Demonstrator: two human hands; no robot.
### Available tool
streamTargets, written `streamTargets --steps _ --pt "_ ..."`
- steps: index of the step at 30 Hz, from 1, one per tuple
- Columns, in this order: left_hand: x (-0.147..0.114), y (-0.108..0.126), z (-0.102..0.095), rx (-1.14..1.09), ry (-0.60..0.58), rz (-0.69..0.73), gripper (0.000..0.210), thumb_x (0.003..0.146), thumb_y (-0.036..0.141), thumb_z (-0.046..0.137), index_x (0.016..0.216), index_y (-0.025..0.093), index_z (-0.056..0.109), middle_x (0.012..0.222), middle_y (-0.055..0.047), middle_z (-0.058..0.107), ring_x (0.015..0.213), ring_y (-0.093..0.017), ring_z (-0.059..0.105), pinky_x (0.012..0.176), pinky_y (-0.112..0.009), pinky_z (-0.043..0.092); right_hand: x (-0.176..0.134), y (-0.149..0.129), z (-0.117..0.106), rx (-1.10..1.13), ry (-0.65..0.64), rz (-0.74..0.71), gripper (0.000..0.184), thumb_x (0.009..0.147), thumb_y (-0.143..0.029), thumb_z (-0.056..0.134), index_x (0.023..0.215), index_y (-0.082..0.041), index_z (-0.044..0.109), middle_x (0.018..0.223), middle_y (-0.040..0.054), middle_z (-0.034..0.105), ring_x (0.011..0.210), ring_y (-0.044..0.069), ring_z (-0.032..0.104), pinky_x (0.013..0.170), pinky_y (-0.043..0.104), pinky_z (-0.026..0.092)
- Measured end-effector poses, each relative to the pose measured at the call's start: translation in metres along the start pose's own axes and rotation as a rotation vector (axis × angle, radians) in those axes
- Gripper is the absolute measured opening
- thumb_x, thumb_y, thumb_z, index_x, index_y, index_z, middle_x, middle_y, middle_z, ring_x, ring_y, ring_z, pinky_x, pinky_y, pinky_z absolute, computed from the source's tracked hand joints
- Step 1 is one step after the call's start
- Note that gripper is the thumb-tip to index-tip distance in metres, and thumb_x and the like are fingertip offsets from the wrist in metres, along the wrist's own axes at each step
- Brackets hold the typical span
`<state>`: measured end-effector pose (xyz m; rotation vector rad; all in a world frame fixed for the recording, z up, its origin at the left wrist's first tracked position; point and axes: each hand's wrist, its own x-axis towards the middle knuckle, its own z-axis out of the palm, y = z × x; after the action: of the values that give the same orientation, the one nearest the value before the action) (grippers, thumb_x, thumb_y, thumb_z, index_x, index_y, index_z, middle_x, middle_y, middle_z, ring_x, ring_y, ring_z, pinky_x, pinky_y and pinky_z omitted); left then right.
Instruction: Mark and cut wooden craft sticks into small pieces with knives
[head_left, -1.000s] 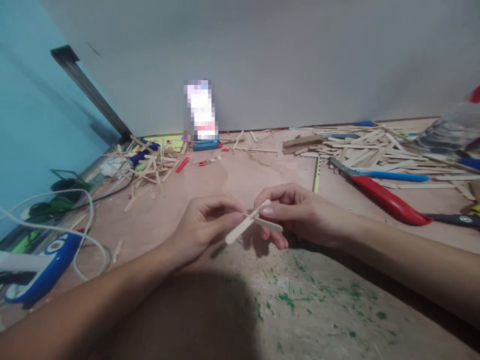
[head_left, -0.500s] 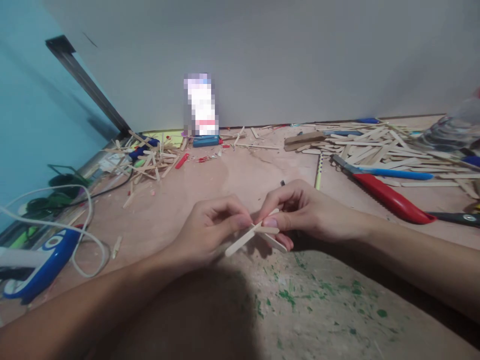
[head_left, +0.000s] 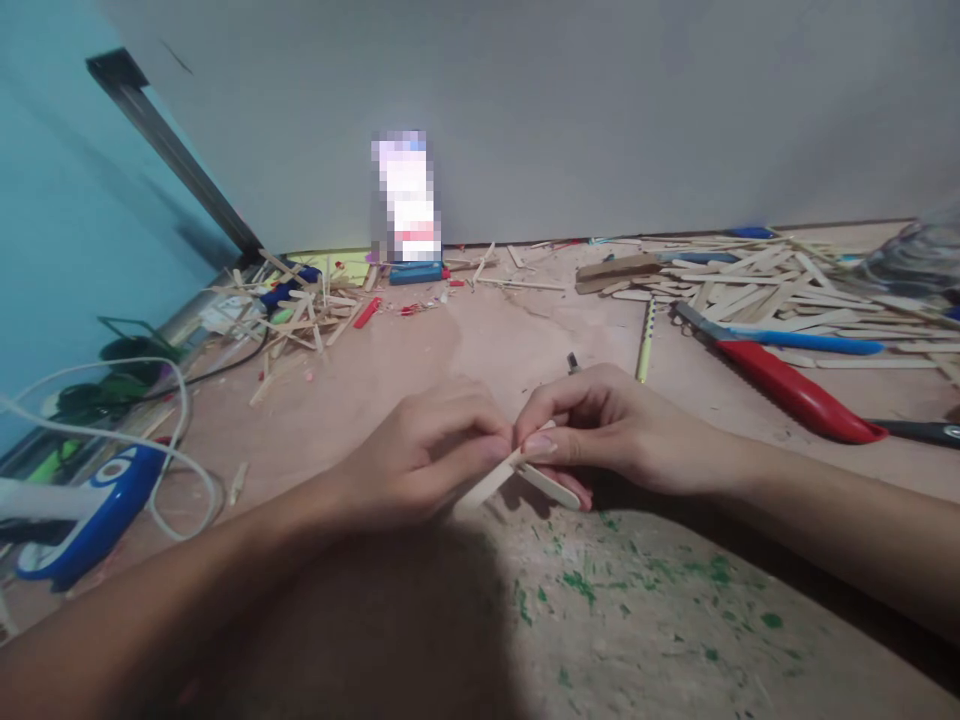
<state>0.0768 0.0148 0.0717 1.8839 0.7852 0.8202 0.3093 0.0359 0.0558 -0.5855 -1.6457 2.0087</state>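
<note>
Between my hands, a little above the tabletop, are crossed wooden craft sticks (head_left: 487,482). One slants toward my left wrist, and another craft stick (head_left: 551,488) points down to the right. My left hand (head_left: 442,450) is closed, thumb and fingertips pinching at the spot where the sticks cross. My right hand (head_left: 592,430) is closed too, its thumb and forefinger pressed on the sticks from the other side, with further fingers curled beneath. The fingertips of both hands meet and hide the joint itself.
A red-handled saw (head_left: 802,390) and a blue stick-like tool (head_left: 817,341) lie right, by a heap of craft sticks (head_left: 772,290). A lit phone (head_left: 409,200) leans on the back wall. Left are more sticks (head_left: 315,315), a white cable (head_left: 180,440) and a blue-and-white object (head_left: 112,510).
A short stick end that stuck out to the right by my right thumb no longer shows. My left fingers have shifted slightly right over the crossing. The view has moved slightly.
</note>
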Motion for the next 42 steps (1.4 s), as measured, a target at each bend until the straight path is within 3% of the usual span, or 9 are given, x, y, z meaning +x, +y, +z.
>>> streamTargets --steps 7,11,14,18,22,26,34,39,42 --pt "-0.007 -0.006 0.008 -0.291 -0.073 -0.117 0.033 0.107 0.051 0.065 0.097 0.019 0.065 0.093 -0.009 0.081 0.082 -0.022 0.080 0.075 -0.031 0.059 0.003 0.005 0.001 0.023 0.005 0.015 0.043 0.093 -0.057 0.081 0.085 -0.017 0.067 0.065 0.0015 0.072 0.051 0.011 0.062 0.048 0.022 0.047" --pt "-0.009 -0.011 0.014 -0.448 -0.079 -0.193 0.033 0.105 0.051 0.069 0.096 0.020 0.060 0.092 -0.011 0.083 0.090 -0.026 0.083 0.080 -0.036 0.062 0.001 0.002 -0.001 -0.035 -0.032 0.011 0.047 0.095 -0.061 0.078 0.083 -0.016 0.068 0.069 0.0030 0.072 0.054 0.011 0.063 0.051 0.024 0.049" --pt "-0.008 -0.015 0.018 -0.508 -0.052 -0.253 0.036 0.102 0.054 0.073 0.096 0.020 0.060 0.090 -0.009 0.082 0.085 -0.023 0.081 0.075 -0.032 0.061 -0.002 -0.004 -0.002 -0.109 -0.037 0.003 0.050 0.095 -0.061 0.077 0.080 -0.014 0.071 0.068 0.0032 0.070 0.052 0.010 0.056 0.049 0.023 0.043" --pt "-0.005 -0.016 0.017 -0.474 0.010 -0.282 0.039 0.095 0.055 0.081 0.091 0.019 0.068 0.084 -0.002 0.074 0.075 -0.014 0.070 0.070 -0.024 0.052 -0.004 -0.009 -0.001 -0.178 0.009 -0.006 0.043 0.095 -0.050 0.081 0.076 -0.013 0.072 0.060 -0.0019 0.060 0.049 0.006 0.042 0.044 0.023 0.028" --pt "-0.002 -0.013 0.013 -0.413 0.014 -0.283 0.038 0.088 0.053 0.088 0.083 0.018 0.072 0.077 0.002 0.066 0.069 -0.010 0.059 0.063 -0.021 0.044 -0.003 -0.006 -0.002 -0.171 -0.015 0.034 0.043 0.093 -0.052 0.082 0.077 -0.013 0.072 0.058 -0.0021 0.059 0.047 0.007 0.040 0.043 0.024 0.028" --pt "-0.002 -0.013 0.012 -0.382 0.029 -0.283 0.040 0.088 0.055 0.086 0.084 0.018 0.073 0.076 0.001 0.066 0.066 -0.011 0.058 0.062 -0.023 0.044 -0.001 -0.003 -0.004 -0.140 -0.023 0.043 0.048 0.094 -0.058 0.079 0.077 -0.014 0.069 0.059 -0.0017 0.060 0.047 0.007 0.041 0.043 0.023 0.028" --pt "-0.003 -0.014 0.016 -0.374 0.046 -0.235 0.041 0.090 0.057 0.085 0.085 0.018 0.073 0.078 0.000 0.067 0.066 -0.011 0.058 0.062 -0.024 0.046 0.000 -0.001 -0.008 -0.019 -0.087 0.081 0.043 0.095 -0.052 0.079 0.074 -0.015 0.069 0.055 -0.0035 0.057 0.046 0.007 0.038 0.044 0.025 0.023" --pt "-0.004 -0.009 0.017 -0.351 0.083 -0.203 0.024 0.088 0.039 0.089 0.087 0.018 0.077 0.086 -0.002 0.071 0.077 -0.013 0.063 0.070 -0.024 0.050 -0.002 -0.002 -0.010 0.016 -0.114 0.119 0.040 0.095 -0.049 0.080 0.076 -0.014 0.072 0.050 -0.0066 0.048 0.044 0.006 0.032 0.045 0.027 0.017" --pt "-0.004 -0.008 0.016 -0.364 0.088 -0.214 0.022 0.085 0.034 0.091 0.087 0.018 0.077 0.085 -0.001 0.070 0.077 -0.013 0.063 0.071 -0.023 0.050 -0.001 -0.002 -0.010 0.020 -0.087 0.083 0.037 0.092 -0.046 0.084 0.077 -0.014 0.073 0.053 -0.0053 0.051 0.048 0.007 0.036 0.047 0.026 0.020"
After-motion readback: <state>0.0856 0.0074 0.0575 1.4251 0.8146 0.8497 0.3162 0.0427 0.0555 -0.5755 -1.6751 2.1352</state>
